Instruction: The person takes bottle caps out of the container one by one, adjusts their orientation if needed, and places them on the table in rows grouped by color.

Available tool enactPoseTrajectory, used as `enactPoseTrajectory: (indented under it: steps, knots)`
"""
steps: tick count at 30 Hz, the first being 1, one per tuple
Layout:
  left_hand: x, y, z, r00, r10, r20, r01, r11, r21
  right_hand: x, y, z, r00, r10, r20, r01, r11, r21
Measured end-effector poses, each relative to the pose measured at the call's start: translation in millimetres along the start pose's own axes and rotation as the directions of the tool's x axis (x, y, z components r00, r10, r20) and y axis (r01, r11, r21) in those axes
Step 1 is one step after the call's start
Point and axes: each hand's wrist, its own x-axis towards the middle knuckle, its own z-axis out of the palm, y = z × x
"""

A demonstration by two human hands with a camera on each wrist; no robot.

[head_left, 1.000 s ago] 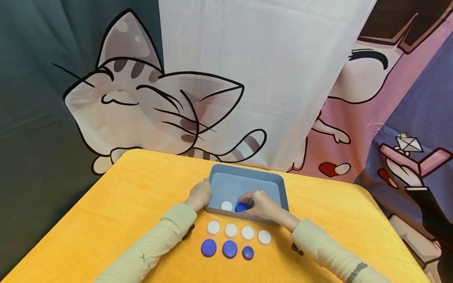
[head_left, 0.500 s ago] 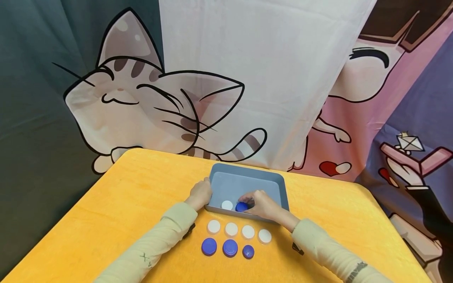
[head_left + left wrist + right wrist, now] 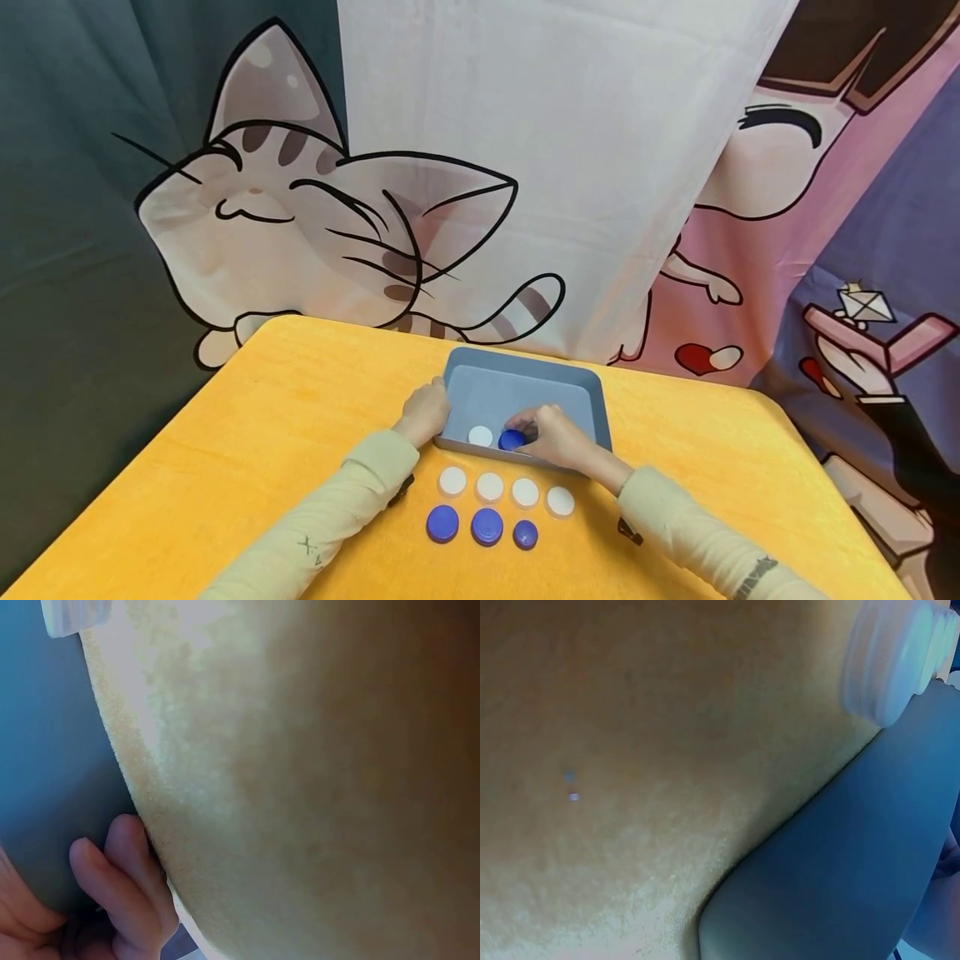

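A grey-blue tray [image 3: 525, 360] lies on the yellow-covered table. At its left end my left hand [image 3: 424, 412] grips the wall; curled fingers [image 3: 124, 881] rest against the tray's side [image 3: 45, 750] in the left wrist view. Inside, by the near wall, a white bottle cap [image 3: 480, 436] lies flat beside a blue bottle cap [image 3: 511, 440]. My right hand [image 3: 553, 433] reaches over the near wall and holds that blue cap between thumb and fingers. In the right wrist view the tray wall [image 3: 817, 847] hides most of this hand [image 3: 939, 907].
In front of the tray stands a row of several white caps [image 3: 490, 487]. Nearer still, three blue caps form a second row: two large, one being the middle cap [image 3: 487, 527], and a small cap [image 3: 526, 534]. A printed cloth [image 3: 570, 167] hangs behind the table.
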Motion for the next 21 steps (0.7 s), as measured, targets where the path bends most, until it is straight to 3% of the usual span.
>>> enactPoseTrajectory:
  steps: [11,21]
  knots:
    - [-0.3,-0.7,0.5,1.0,0.008,0.002,-0.008,1.0,0.013,0.3,0.8,0.9,1.0,-0.013,-0.014,0.012,1.0,-0.01]
    - [-1.1,1.7,0.1,1.0,-0.025,0.004,0.025,0.999,0.021,1.0,-1.2,0.1,1.0,-0.006,-0.023,0.006,1.0,-0.021]
